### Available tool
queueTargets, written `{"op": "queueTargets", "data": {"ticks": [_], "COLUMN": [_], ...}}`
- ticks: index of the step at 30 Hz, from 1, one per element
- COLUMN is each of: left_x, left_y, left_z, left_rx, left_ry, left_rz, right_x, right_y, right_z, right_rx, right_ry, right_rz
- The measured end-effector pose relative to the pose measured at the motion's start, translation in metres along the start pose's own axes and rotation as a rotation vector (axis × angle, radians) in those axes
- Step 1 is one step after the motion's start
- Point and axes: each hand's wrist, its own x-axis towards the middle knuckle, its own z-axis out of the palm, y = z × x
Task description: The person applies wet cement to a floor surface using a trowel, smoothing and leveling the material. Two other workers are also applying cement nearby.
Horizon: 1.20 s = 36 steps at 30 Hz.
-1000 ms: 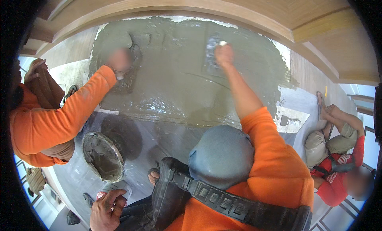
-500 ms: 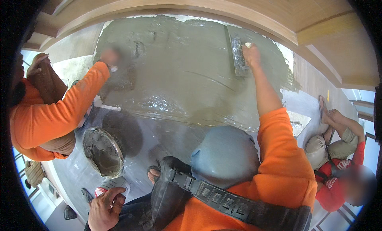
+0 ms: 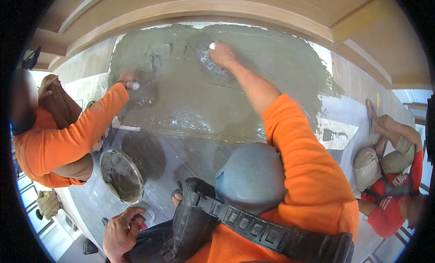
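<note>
My right hand (image 3: 223,54) is closed round the pale-ended handle of a finishing trowel (image 3: 209,63), its wet blade lying on a grey mortar layer (image 3: 181,98). The blade blends into the mortar, so its edges are hard to make out. My left hand (image 3: 120,233) is beside my knee at the lower left, fingers loosely bent and apart, apparently with nothing in them. Left of me, a co-worker in an orange sleeve presses a hand (image 3: 128,77) to the mortar, gripping a tool with a round pale handle end; its blade is unclear.
A bucket (image 3: 141,184) of grey mortar stands between me and the co-worker. Wooden panelling (image 3: 253,11) borders the far side. At the right, a flat dark-bladed scraper (image 3: 327,135) lies on a whitish patch. A person in red (image 3: 390,208) sits farther right.
My right hand has swept the trowel leftward across the mortar, from the right side to the upper middle. My left hand stays near my knee. The co-worker's hand remains at the left side.
</note>
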Motion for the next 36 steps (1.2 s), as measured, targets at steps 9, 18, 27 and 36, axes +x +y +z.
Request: {"op": "queueTargets", "data": {"ticks": [9, 18, 27, 36], "left_x": [-0.005, 0.002, 0.01, 0.014], "left_y": [0.002, 0.003, -0.001, -0.005], "left_z": [-0.001, 0.001, 0.007, 0.007], "left_rx": [0.018, 0.041, 0.1, 0.134], "left_ry": [0.005, 0.013, 0.06, 0.062], "left_rz": [-0.051, 0.027, 0.064, 0.145], "right_x": [-0.062, -0.023, -0.124, -0.083], "right_y": [0.137, 0.133, 0.005, 0.083], "right_z": [-0.092, -0.08, -0.001, -0.041], "right_rx": [-0.09, -0.132, -0.199, -0.384], "right_ry": [0.374, 0.353, -0.123, -0.055], "right_rz": [0.191, 0.251, -0.188, -0.132]}}
